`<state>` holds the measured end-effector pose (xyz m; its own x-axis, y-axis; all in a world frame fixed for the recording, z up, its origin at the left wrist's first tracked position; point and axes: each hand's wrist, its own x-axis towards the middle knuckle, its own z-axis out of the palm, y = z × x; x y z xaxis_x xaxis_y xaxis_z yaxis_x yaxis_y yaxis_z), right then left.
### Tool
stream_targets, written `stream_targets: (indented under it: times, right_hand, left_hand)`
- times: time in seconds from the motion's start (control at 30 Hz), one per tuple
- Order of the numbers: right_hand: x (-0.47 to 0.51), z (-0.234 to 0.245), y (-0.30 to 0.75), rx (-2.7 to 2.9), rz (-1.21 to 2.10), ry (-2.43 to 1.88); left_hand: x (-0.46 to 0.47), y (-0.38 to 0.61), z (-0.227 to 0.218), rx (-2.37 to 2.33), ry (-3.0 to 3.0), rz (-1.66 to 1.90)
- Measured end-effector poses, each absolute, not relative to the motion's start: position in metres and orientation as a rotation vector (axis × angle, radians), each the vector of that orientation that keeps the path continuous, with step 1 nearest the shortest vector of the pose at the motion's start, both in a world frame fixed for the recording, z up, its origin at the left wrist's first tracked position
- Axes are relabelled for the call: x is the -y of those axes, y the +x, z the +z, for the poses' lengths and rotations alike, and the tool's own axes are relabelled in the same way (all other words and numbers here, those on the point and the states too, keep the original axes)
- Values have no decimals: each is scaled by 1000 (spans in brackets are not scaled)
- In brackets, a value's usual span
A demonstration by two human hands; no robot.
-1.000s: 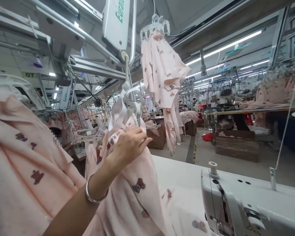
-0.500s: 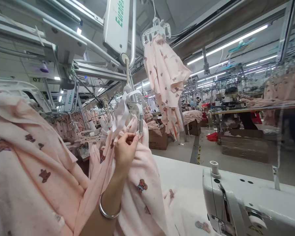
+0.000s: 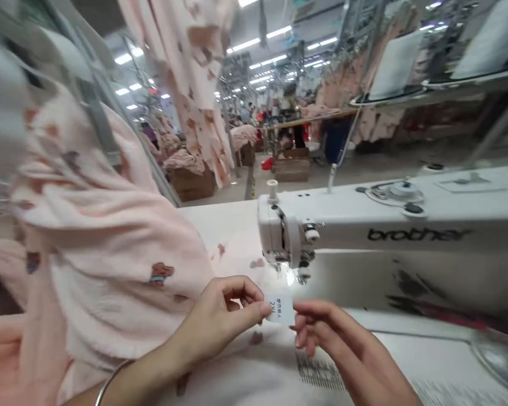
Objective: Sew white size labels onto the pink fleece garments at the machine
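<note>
A small white label (image 3: 281,310) with dark printed characters is stretched between my two hands, in front of the sewing machine's needle area. My left hand (image 3: 231,310), with a bangle on its wrist, pinches the label's left end between thumb and fingers. At the label's right edge, the curled fingertips of my right hand (image 3: 330,330) close on it. Beneath and beside the left hand lies pale pink fleece fabric (image 3: 122,242) with brown bear prints, hanging from above at the left and spreading onto the machine table.
A white sewing machine (image 3: 342,220) marked "brother" spans the right side. Thread cones (image 3: 395,67) stand above it. Another pink garment (image 3: 195,84) hangs behind, near cardboard boxes (image 3: 192,183) on the floor. A ruler-like scale (image 3: 319,372) marks the table by my right hand.
My left hand has left the clip on the hanging garment and come down to the machine with the label. My right hand has come into view. The camera has turned right and down.
</note>
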<state>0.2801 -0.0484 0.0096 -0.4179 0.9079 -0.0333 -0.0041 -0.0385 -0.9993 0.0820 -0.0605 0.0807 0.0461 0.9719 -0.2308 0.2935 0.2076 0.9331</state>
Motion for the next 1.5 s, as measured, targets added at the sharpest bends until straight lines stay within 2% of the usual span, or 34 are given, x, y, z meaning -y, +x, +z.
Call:
stream_targets:
  times: [0.07,0.47,0.6,0.67,0.77,0.87,0.93,1.03,1.13,1.5]
  right_hand:
    - [44,18,269,1349,1668,-923]
    - [49,23,252,1349,1593,-1105]
    - [46,14,257,1423,1580,-1080]
    - [49,-1,260,1575,1415,-1092]
    - [60,-35,263,1948,794,-1081]
    - [72,-66,266,2248,156,-1036]
    - [76,-76,270,2340,6,-1042]
    - [71,-74,272,2338,168,-1050]
    - [60,-64,266,2178,341,-1073]
    - [49,-66,256,2086,228,-1184]
  left_hand:
    - [59,82,71,-1391,1262,789]
    - [55,77,51,-1347,1276,788]
    - [54,78,57,-1371,1229,760]
    - [52,79,67,-1451,1290,770]
    - [40,83,76,-1664,1557,765]
    - [21,87,58,-1774,1779,586]
    - [8,86,35,-1803,1753,480]
    - [-4,82,7,-1830,1640,436]
    - [-5,81,1,-1771,1562,501]
    - [7,94,-15,-1741,1293,549]
